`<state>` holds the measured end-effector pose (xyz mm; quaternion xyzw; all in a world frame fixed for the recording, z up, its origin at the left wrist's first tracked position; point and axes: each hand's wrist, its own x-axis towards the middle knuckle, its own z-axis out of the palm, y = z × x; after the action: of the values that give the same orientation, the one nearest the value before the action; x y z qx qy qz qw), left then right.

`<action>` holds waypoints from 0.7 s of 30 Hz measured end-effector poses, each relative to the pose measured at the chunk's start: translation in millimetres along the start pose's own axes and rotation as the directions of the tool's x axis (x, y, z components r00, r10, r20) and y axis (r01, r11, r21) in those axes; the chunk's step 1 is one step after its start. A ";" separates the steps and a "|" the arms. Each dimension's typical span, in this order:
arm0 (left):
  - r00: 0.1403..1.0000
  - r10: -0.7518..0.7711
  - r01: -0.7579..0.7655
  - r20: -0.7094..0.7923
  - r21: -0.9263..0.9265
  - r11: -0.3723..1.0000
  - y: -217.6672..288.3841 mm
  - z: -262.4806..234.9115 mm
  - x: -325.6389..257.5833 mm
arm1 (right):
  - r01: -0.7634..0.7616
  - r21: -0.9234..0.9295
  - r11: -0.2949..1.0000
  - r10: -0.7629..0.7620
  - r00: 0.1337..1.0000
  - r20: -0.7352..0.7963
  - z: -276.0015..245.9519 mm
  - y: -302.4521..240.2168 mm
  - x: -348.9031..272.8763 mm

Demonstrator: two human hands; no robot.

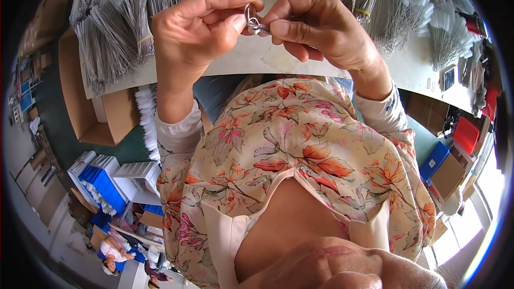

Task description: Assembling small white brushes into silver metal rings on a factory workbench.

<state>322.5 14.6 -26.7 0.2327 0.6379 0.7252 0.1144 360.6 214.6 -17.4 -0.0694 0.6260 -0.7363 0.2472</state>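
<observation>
A small shiny metal ring [250, 15] with thin wire ends is pinched between both hands, raised above the white table [251, 56]. The left hand [195, 27] has a narrow grip on it, thumb and forefinger closed round the loop; the right hand [316, 27] pinches the twisted wire stem just beside it. Beyond the grip lie bundles of thin wire brushes [123, 16] with white bristly tips, some banded. Below the left of the grip sits an open cardboard box [80, 107].
</observation>
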 end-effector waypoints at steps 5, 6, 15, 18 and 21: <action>0.998 -0.067 0.068 0.014 -0.052 0.996 -7.5 -6.8 3.6 | 0.143 0.018 0.990 -0.136 0.968 -0.209 16.0 14.8 0.3; 0.998 -0.067 0.068 0.013 -0.053 0.996 -8.2 -6.0 2.2 | 0.214 -0.112 0.970 -0.238 0.930 -0.281 22.3 17.4 0.9; 0.999 0.045 -0.045 0.000 -0.014 0.999 -9.8 -2.6 -0.4 | 0.315 -0.305 0.899 -0.405 0.864 -0.301 22.4 26.0 2.0; 0.995 0.103 -0.104 0.006 0.055 0.993 -10.1 -0.3 -1.0 | 0.305 -0.259 0.917 -0.381 0.862 -0.335 26.3 25.3 1.5; 0.987 0.158 -0.158 0.002 0.068 0.985 -10.8 -0.6 -1.8 | 0.210 -0.193 0.958 -0.265 0.906 -0.330 27.5 18.2 -0.5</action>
<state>322.3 14.9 -37.7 0.2851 0.6418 0.7104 0.0474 377.4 188.7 -29.0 -0.0311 0.7017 -0.7110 0.0334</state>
